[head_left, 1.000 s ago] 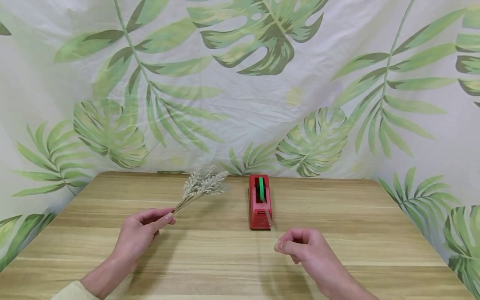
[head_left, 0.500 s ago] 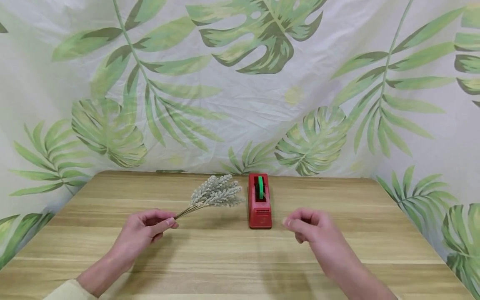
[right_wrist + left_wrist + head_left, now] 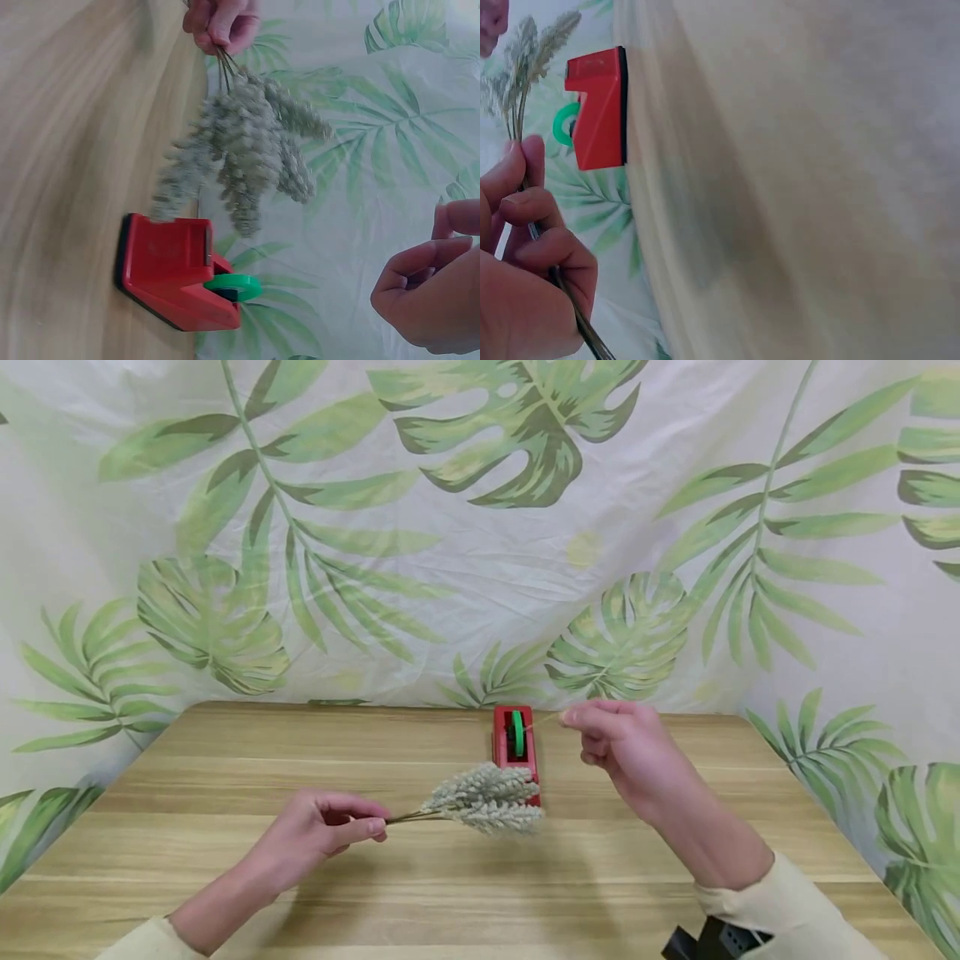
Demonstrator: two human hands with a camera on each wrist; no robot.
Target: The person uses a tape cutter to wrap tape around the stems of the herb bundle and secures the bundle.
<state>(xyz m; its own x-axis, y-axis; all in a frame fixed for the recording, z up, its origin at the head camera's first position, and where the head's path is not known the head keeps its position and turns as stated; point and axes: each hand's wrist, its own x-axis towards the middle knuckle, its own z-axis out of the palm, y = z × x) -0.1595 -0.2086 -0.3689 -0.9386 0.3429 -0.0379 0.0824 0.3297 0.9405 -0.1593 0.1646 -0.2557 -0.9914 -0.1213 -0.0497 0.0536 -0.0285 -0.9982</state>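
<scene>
The red tape dispenser (image 3: 602, 112) is set upright near the far edge of the tabletop (image 3: 247, 760), and a green reel (image 3: 518, 732) is mounted in its rear slot. To the left of the dispenser and nearer the viewer, thin stems (image 3: 416, 816) are pinched between the thumb and fingers of the left hand (image 3: 318, 839). By these stems the bunch of pale dried flowers (image 3: 483, 802) is held almost level above the tabletop, its heads pointed to the right; in the head view, the front of the dispenser is partly covered by the heads (whether it is touched by them cannot be told). The right hand (image 3: 630, 752) is raised to the right of the dispenser, its fingers curled and its thumb closed against them; clear tape (image 3: 543, 723), seen only as a faint line from the reel, is pinched at the fingertips. Behind the dispenser, a white cloth (image 3: 480, 568) printed with green leaves is hung. Cream sleeves (image 3: 795, 910) are worn on both arms, and a black device (image 3: 712, 939) is seen at the right wrist, nearer than the dispenser.
</scene>
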